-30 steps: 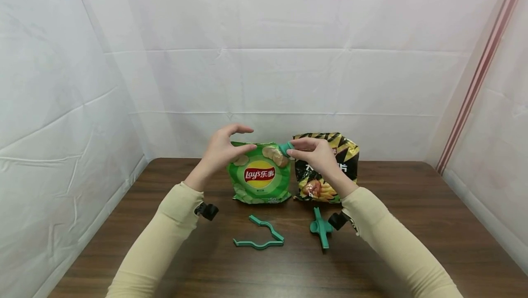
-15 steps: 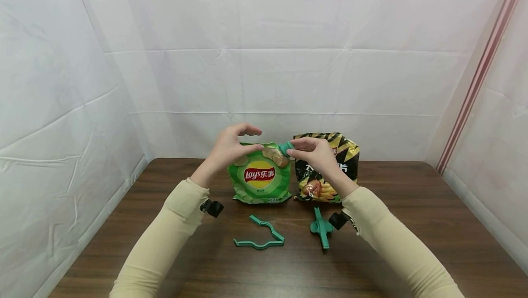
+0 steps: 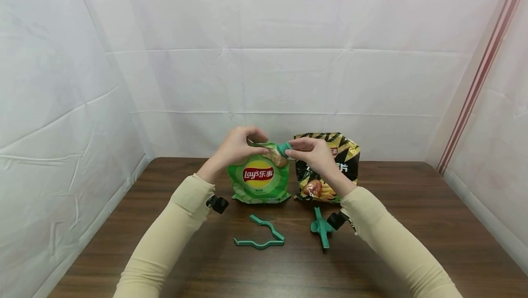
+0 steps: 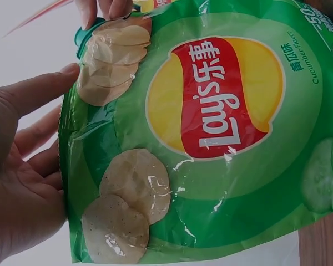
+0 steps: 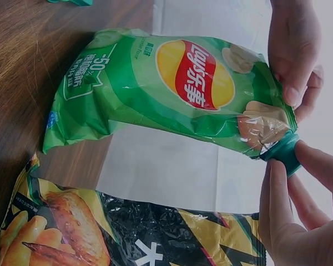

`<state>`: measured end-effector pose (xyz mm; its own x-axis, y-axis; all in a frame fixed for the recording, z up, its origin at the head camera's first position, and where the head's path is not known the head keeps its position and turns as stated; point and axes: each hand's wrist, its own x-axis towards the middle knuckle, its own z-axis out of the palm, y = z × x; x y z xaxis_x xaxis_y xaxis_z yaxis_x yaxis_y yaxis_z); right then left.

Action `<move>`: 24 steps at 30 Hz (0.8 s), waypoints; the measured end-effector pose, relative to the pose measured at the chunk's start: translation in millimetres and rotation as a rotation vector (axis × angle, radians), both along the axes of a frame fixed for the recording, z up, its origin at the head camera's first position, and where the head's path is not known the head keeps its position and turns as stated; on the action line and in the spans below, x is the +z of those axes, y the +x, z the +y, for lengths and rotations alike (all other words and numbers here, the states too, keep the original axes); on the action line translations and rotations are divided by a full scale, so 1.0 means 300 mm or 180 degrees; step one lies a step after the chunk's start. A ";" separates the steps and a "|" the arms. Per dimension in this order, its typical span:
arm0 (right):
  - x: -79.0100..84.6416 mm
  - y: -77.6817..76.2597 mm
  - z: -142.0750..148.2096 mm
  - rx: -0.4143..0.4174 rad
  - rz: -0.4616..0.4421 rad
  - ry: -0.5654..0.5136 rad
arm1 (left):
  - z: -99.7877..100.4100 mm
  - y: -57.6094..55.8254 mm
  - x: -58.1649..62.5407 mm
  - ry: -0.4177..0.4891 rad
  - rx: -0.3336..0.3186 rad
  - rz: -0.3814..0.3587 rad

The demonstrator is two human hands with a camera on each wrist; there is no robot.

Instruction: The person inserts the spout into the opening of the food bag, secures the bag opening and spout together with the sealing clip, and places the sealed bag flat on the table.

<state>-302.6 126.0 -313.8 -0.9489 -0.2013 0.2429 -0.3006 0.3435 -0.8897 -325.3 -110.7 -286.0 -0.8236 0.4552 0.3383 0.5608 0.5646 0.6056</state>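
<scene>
Left hand [image 3: 239, 146]: moved rightward, now curled round the top edge of the upright green foil Lay's bag [image 3: 259, 187], thumb before, fingers behind. Right hand [image 3: 315, 155]: pinches the round teal plastic cap [image 3: 283, 148] at that bag's upper right corner. Black-and-yellow foil bag [image 3: 349, 172]: right of it.

Grn bag [image 4: 208, 138] w/ Lay's [image 4: 213, 100], Cucumber Flavor [image 4: 304, 58], -50% [image 5: 99, 65]

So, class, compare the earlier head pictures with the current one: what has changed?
The left hand moved right along the Lay's cucumber chip bag and now pinches its top edge. The right hand still pinches the teal cap; the teal clips and black chip bag stayed put.
</scene>
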 end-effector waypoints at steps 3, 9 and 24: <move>-0.026 -0.031 0.009 0.0005 0.0002 -0.0037 | 0.001 -0.005 0.002 -0.0067 0.0019 -0.0046; -0.035 -0.042 0.011 -0.0016 0.0045 -0.0015 | 0.005 -0.020 0.002 -0.0188 0.0070 -0.0130; -0.047 -0.053 0.005 -0.0022 0.0074 -0.0047 | 0.006 -0.040 -0.009 -0.0241 -0.0011 -0.0268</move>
